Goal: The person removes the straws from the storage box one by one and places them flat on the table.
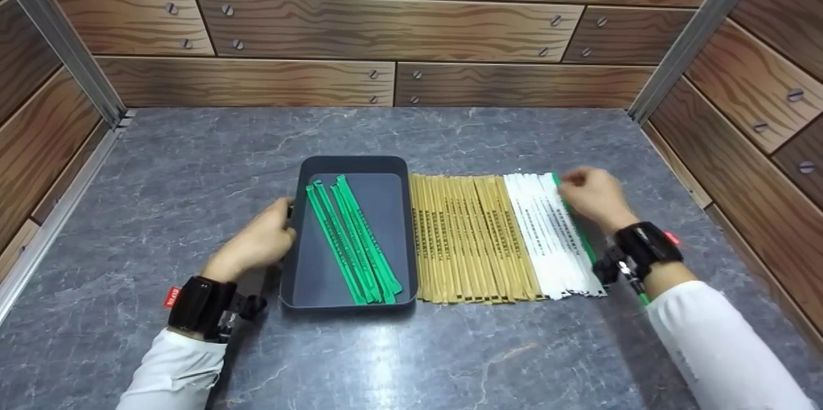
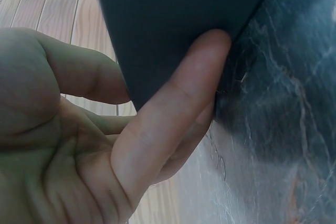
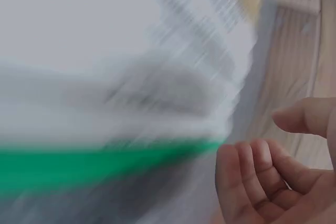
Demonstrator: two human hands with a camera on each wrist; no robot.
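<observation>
My left hand (image 1: 260, 236) holds the left side of a dark grey tray (image 1: 411, 230), one finger lying along its outer wall (image 2: 152, 19). Several slim green stick packets (image 1: 347, 243) lie slanted inside the tray. Right of it, a flat row runs from gold packets (image 1: 472, 236) to white ones (image 1: 540, 223), with dark printing. A green packet (image 3: 79, 169) lines the row's right edge. At that packet's far end is my right hand (image 1: 595, 195); its fingers (image 3: 228, 166) are bent at the green tip, while the thumb (image 3: 304, 116) stands apart from them.
The grey marbled table (image 1: 257, 365) extends on all sides of the tray and row. Wood-patterned panels (image 1: 386, 24) close off the back and both sides. Each wrist wears a black strap (image 1: 649, 246) with a small camera.
</observation>
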